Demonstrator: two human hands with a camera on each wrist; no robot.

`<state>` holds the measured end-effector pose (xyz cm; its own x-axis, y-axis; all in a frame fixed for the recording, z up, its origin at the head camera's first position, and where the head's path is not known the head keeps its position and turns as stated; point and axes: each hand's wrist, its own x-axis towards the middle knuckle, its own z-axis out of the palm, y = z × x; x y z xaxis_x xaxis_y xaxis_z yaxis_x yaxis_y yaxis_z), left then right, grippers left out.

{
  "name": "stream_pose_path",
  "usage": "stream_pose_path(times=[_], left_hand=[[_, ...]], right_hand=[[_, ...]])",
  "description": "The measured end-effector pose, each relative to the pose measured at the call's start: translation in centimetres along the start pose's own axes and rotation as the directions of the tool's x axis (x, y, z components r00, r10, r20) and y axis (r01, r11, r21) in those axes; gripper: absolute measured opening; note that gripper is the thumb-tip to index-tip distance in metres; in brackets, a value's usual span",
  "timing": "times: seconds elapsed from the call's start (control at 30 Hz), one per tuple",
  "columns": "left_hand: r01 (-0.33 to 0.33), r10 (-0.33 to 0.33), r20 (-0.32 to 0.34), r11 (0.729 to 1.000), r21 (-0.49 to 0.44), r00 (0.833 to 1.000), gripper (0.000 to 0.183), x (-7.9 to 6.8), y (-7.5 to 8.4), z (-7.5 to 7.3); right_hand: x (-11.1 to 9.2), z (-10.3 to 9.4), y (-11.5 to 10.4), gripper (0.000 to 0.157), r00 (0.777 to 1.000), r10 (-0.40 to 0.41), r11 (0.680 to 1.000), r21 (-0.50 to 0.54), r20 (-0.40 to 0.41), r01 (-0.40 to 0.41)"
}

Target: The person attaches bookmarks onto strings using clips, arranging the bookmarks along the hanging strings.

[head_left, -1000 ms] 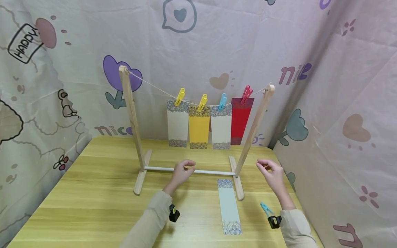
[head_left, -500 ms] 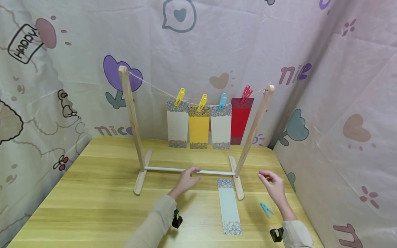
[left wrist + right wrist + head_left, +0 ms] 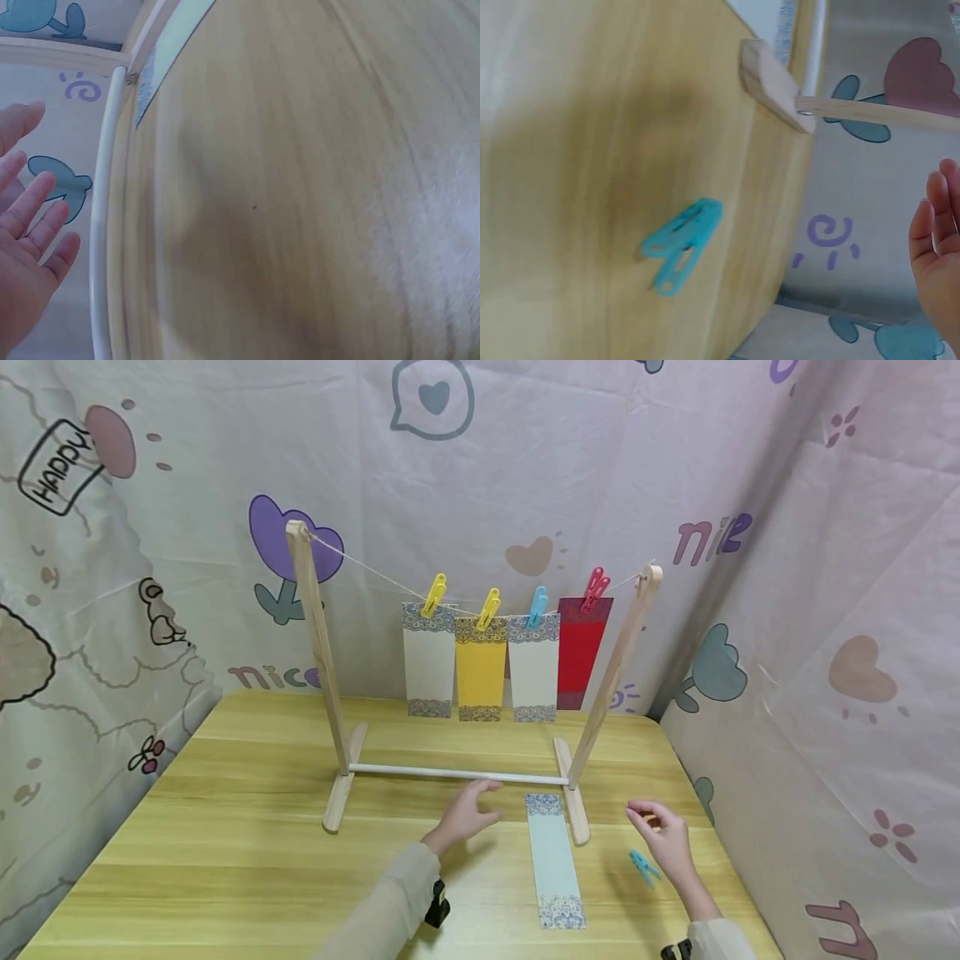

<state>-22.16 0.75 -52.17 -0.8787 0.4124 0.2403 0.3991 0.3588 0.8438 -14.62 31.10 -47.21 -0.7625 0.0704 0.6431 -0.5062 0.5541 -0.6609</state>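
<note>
A pale bookmark-like card with blue patterned ends lies flat on the table. My left hand hovers to its left, fingers apart, holding nothing; the left wrist view shows the spread fingers of that hand. To the card's right, a blue clothespin lies on the wood, larger in the right wrist view as a turquoise clothespin. Just above and beyond it my right hand hangs in the air with loosely bent fingers and nothing visible in them; only part of this hand enters the right wrist view.
A wooden stand with a white crossbar carries a string. Pinned along it hang a white card, a yellow card, another white card and a red card. Patterned curtains enclose the back and sides.
My left hand has moved right and toward the front, nearer the flat card, its fingers opening wider. My right hand has come down toward the blue clothespin. Cards and stand look unmoved.
</note>
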Motion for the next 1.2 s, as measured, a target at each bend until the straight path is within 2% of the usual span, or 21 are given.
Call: stream_pose_path(times=[0.03, 0.1, 0.3, 0.4, 0.6, 0.77, 0.87, 0.97, 1.2], left_hand=[[-0.005, 0.005, 0.000, 1.000, 0.009, 1.000, 0.047, 0.0, -0.1, 0.2], [-0.002, 0.002, 0.005, 1.000, 0.014, 1.000, 0.049, -0.1, -0.3, 0.5], [0.001, -0.002, 0.040, 1.000, 0.021, 0.999, 0.056, -0.5, -0.2, 1.6], [-0.042, 0.038, 0.058, 0.997, 0.066, 0.998, 0.058, -0.6, -0.4, 2.3], [-0.125, 0.108, 0.095, 0.972, 0.201, 0.990, 0.068, -0.6, -0.7, 3.8], [-0.157, 0.132, 0.117, 0.957, 0.245, 0.984, 0.073, -0.3, -0.7, 4.4], [-0.155, 0.119, 0.142, 0.949, 0.275, 0.983, 0.078, -0.1, -0.4, 4.7], [-0.139, 0.080, 0.188, 0.935, 0.326, 0.979, 0.084, 0.2, 0.0, 5.0], [-0.143, 0.015, 0.290, 0.892, 0.428, 0.957, 0.095, 0.6, 0.1, 5.7]], right_hand=[[0.0, -0.1, -1.4, 0.011, 1.000, 0.023, 0.999, -0.048, 0.009, -0.023], [-0.2, -0.2, -2.3, 0.014, 0.999, 0.042, 0.997, -0.073, 0.010, -0.041], [-1.6, -0.3, -1.7, 0.012, 0.995, 0.094, 0.992, -0.085, 0.022, -0.092], [-2.2, -0.4, -1.5, 0.013, 0.993, 0.117, 0.990, -0.086, 0.034, -0.114], [-3.8, -0.7, 0.6, 0.015, 0.993, 0.110, 0.991, -0.085, 0.050, -0.106], [-5.3, -1.1, 2.7, 0.016, 0.991, 0.120, 0.987, -0.113, 0.054, -0.113], [-5.9, -1.3, 3.1, 0.016, 0.988, 0.138, 0.985, -0.118, 0.065, -0.129], [-6.3, -1.5, 3.2, 0.015, 0.984, 0.165, 0.981, -0.118, 0.070, -0.156], [-6.6, -1.3, 3.3, 0.016, 0.979, 0.189, 0.976, -0.120, 0.072, -0.180]])
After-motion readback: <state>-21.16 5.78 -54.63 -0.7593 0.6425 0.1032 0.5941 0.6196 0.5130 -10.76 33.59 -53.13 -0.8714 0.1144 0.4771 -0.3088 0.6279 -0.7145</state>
